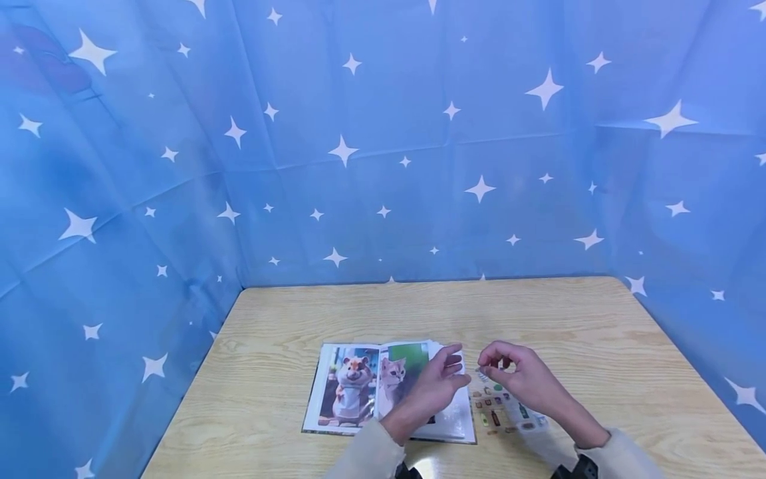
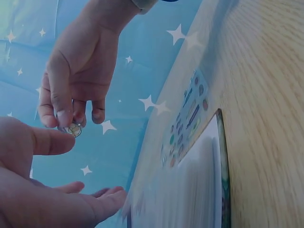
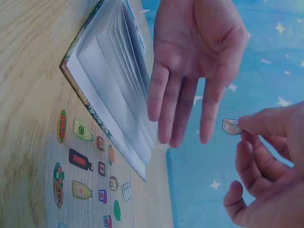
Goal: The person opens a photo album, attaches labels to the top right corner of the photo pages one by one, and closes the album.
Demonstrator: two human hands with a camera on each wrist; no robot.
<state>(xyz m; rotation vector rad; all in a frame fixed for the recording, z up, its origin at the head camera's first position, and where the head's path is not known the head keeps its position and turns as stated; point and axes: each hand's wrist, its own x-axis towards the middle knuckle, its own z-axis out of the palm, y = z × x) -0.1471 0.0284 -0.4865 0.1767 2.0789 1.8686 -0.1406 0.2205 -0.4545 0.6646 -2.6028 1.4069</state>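
My right hand (image 1: 526, 376) pinches a small sticker (image 3: 231, 126) between thumb and forefinger, above the right side of the table. The sticker is rounded, pale and dark-outlined. My left hand (image 1: 435, 382) hovers over the right page of an open photo album (image 1: 461, 426), fingers extended and holding nothing. In the right wrist view its palm and straight fingers (image 3: 164, 109) face the sticker. Below my right hand lies a clear sticker sheet (image 1: 505, 412) printed with small bottles, jars and food, beside the album's right edge.
The album's left page shows a hamster picture (image 1: 353, 386); the right page has a cat picture (image 1: 391, 382), partly covered by my left hand and forearm. Both lie on a wood-grain table (image 1: 269, 326). A blue curtain with white stars (image 1: 407, 193) hangs behind and along the sides.
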